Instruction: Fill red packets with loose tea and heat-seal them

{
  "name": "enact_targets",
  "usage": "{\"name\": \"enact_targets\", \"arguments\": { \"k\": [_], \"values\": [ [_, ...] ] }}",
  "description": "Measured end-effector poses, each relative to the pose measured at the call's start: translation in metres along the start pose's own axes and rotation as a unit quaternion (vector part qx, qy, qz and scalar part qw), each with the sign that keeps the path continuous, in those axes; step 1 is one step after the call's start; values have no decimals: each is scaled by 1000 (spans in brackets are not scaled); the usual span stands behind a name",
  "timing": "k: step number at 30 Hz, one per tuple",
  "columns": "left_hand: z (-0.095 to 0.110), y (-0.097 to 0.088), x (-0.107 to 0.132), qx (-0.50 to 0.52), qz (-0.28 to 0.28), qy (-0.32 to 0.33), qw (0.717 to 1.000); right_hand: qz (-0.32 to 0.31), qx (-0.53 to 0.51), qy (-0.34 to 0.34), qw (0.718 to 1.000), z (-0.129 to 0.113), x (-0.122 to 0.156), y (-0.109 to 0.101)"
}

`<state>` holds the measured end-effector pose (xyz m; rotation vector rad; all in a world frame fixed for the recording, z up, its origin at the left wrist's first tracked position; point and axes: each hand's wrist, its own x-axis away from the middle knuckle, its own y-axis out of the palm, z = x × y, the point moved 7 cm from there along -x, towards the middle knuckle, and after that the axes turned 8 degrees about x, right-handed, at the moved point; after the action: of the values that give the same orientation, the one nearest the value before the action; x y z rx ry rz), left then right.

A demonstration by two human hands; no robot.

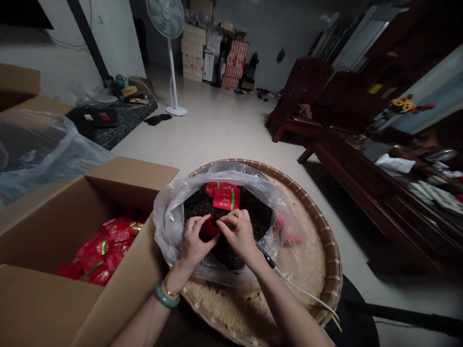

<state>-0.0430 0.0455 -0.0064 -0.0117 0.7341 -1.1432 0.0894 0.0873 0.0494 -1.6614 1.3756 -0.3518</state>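
Observation:
My left hand (pixel 193 241) is closed round a small red packet (pixel 209 230), thumb and fingers on its sides. Right beside the packet's upper edge is my right hand (pixel 237 233), its thumb and fingertips pinched together; what is between them, if anything, is too small to make out. Both hands are over a clear plastic bag (pixel 168 212) with its mouth spread wide. Dark dried leaves, like loose tea (pixel 197 202), fill it. Several flat red packets (pixel 226 198) with gold print and a green stripe lie on the leaves. Under the bag is a round woven bamboo tray (pixel 307 231).
A cardboard box (pixel 132 171) at left holds many red packets (pixel 104 250). Beneath my right wrist lies a black-handled tool (pixel 266 255) with a white cord (pixel 307 291). More red packets (pixel 287 230) show by the bag's right side. A white fan (pixel 173 77) and dark wooden furniture (pixel 361 178) stand beyond.

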Motion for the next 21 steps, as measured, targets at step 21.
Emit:
{"name": "enact_targets", "arguments": {
  "k": [21],
  "values": [
    [-4, 4, -2, 22, -32, -8, 999, -89, 48, -58, 993, 10, 0, 10]
  ]
}}
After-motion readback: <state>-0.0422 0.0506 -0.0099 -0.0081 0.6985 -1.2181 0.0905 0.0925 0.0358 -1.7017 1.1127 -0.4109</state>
